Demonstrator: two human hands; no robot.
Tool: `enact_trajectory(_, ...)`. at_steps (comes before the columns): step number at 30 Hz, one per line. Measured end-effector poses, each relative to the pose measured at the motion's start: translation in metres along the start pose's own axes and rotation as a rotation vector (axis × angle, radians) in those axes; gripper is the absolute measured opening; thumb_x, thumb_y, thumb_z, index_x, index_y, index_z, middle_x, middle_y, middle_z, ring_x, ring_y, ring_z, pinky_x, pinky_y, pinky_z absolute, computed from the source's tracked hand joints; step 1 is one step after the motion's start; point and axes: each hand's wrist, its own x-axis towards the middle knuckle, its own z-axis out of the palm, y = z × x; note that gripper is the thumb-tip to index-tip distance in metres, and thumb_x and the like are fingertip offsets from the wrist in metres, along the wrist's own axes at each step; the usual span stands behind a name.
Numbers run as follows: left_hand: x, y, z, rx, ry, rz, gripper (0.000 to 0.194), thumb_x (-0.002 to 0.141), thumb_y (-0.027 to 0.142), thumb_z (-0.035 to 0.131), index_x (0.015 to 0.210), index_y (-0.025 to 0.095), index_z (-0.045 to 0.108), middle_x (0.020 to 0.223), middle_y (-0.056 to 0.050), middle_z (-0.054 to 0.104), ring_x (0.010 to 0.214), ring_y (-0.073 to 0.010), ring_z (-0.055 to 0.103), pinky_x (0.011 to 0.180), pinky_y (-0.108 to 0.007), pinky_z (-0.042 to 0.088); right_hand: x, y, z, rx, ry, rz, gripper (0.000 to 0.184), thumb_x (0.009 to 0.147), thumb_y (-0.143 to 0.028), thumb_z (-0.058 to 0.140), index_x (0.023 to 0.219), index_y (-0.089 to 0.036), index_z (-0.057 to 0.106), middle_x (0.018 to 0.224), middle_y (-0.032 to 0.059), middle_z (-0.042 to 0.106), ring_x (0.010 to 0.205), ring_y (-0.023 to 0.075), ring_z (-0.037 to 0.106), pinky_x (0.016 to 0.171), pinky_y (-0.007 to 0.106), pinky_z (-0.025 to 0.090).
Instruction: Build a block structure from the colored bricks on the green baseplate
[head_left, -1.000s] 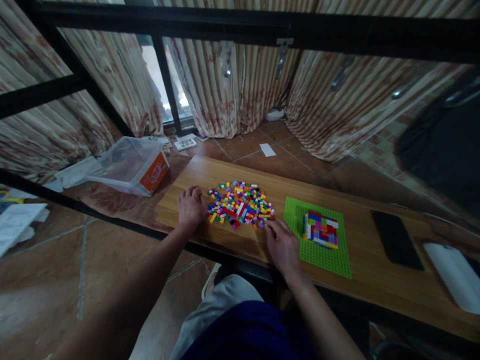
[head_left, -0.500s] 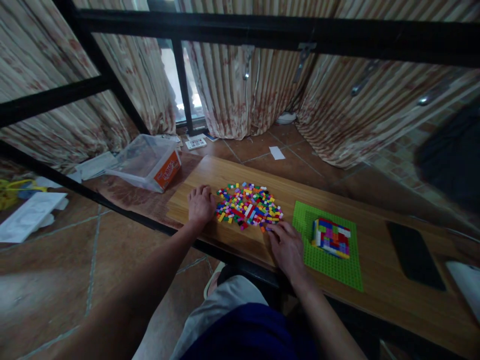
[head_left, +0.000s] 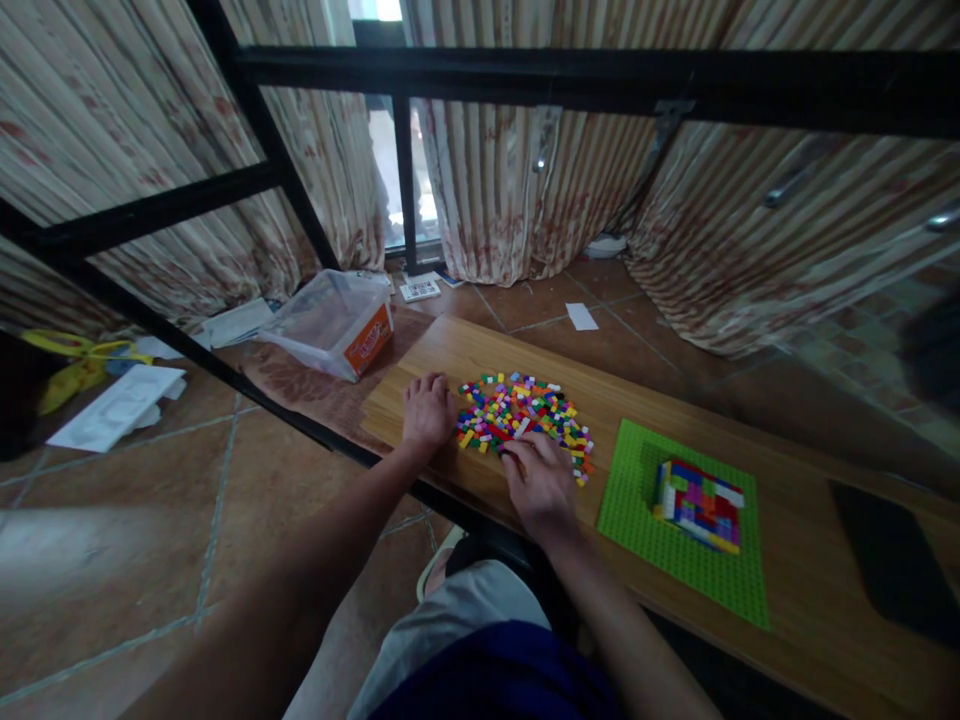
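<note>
A pile of small multicoloured toy bricks (head_left: 517,405) is spread on a wooden bench top. My left hand (head_left: 429,412) rests at the pile's left edge, palm down, fingers lying on the wood and slightly bent, holding nothing visible. At the pile's front edge is my right hand (head_left: 538,482), its thumb and fingers drawn together among the bricks; whatever lies between the fingertips is too small to make out. To the right, a green studded baseplate (head_left: 630,510) carries a block-shaped build of coloured bricks (head_left: 701,505).
A clear plastic box (head_left: 322,320) with an orange label stands beyond the bench's left end. Farther right on the bench lies a dark flat object (head_left: 892,560). Black metal bars (head_left: 525,85) cross in front of the curtains. White packaging (head_left: 116,410) is on the tiled floor.
My right hand has moved left along the front of the pile, away from the baseplate, and its fingers have drawn in. My left hand stays by the pile. The view has shifted left.
</note>
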Motion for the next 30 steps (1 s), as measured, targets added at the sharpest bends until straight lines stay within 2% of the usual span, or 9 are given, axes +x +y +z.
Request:
enact_trajectory(6,0.0,0.0,0.0,0.01,-0.008,0.001,0.032,0.094,0.026,0.044,0.119,0.017,0.062,0.129,-0.011,0.062,0.117,-0.0305,0.052,0.101,-0.045,0.04,0.017,-0.022,0.019,-0.14,-0.133,-0.048,0.013,0.089,-0.029,0.064,0.099,-0.023,0.07,0.109,0.0079,0.064,0.103,0.0257,0.054,0.089,0.039,0.038)
enact_trajectory(15,0.0,-0.001,0.002,0.033,0.005,-0.002,0.033,0.093,0.027,0.044,0.12,0.02,0.062,0.13,-0.01,0.062,0.118,-0.0296,0.053,0.101,-0.044,0.04,0.015,-0.019,0.024,-0.21,-0.142,-0.042,0.007,0.089,-0.027,0.064,0.092,-0.023,0.068,0.106,0.0077,0.063,0.101,0.0246,0.05,0.086,0.039,0.035)
enact_trajectory(22,0.003,-0.002,0.002,0.043,0.03,0.011,0.033,0.093,0.025,0.043,0.117,0.018,0.063,0.128,-0.011,0.064,0.115,-0.0315,0.054,0.098,-0.045,0.041,0.022,-0.021,0.022,-0.21,-0.204,-0.038,0.007,0.088,-0.027,0.065,0.085,-0.023,0.07,0.104,0.0059,0.065,0.1,0.0241,0.051,0.084,0.039,0.036)
enact_trajectory(26,0.004,-0.004,0.002,0.048,0.047,0.03,0.034,0.091,0.025,0.044,0.117,0.017,0.064,0.127,-0.011,0.064,0.114,-0.0319,0.055,0.098,-0.045,0.041,0.021,-0.024,0.017,-0.123,-0.157,-0.012,0.011,0.089,-0.027,0.062,0.081,-0.023,0.069,0.099,0.0049,0.065,0.099,0.023,0.053,0.084,0.037,0.038)
enact_trajectory(30,0.005,-0.005,0.002,0.043,0.059,0.041,0.035,0.091,0.026,0.044,0.118,0.015,0.064,0.125,-0.013,0.065,0.113,-0.0324,0.056,0.097,-0.046,0.042,0.01,-0.026,0.004,0.086,-0.047,0.06,0.014,0.089,-0.025,0.059,0.078,-0.022,0.067,0.089,0.0041,0.065,0.09,0.0197,0.056,0.082,0.033,0.041)
